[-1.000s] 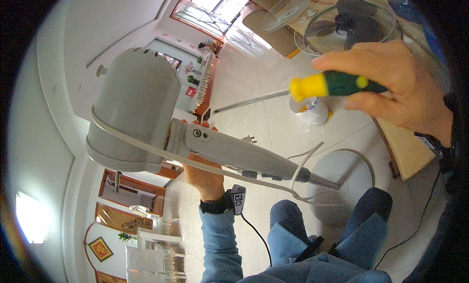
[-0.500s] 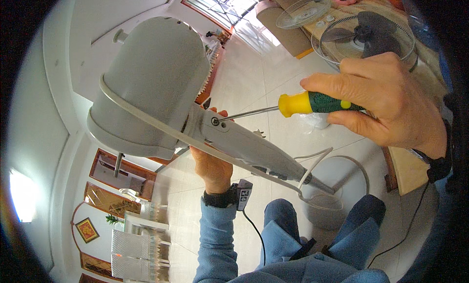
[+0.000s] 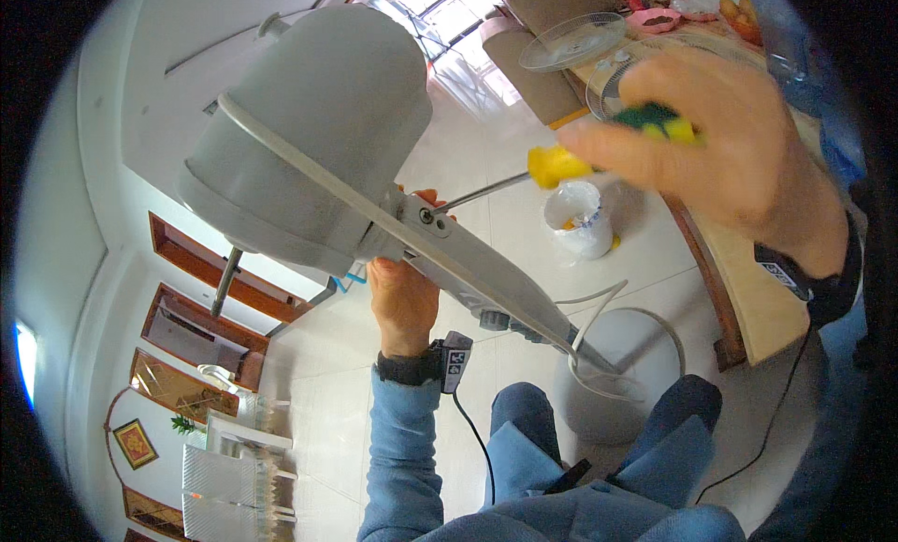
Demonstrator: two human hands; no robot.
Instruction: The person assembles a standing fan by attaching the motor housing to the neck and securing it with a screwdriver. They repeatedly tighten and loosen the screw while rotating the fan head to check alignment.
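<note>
A grey electric fan without blades or guard leans across the view, its rounded motor housing at upper left and its round base on the floor between my legs. My left hand is wrapped round the neck just below the housing, with some fingers hidden behind it. In my right hand, blurred by motion, is a screwdriver with a yellow and green handle. Its tip meets the neck beside a dark screw. A pale cord crosses housing and neck. A bare metal shaft sticks out of the housing.
At right, a wooden table bears a fan guard, pink dishes and a basket of round yellowish items. A white bin stands on the tiled floor beside it. White chairs are at lower left.
The view has shifted, bringing the white bin into sight. The fan's housing appears higher and more to the right. My right hand has turned with the screwdriver; its tip stays at the neck.
</note>
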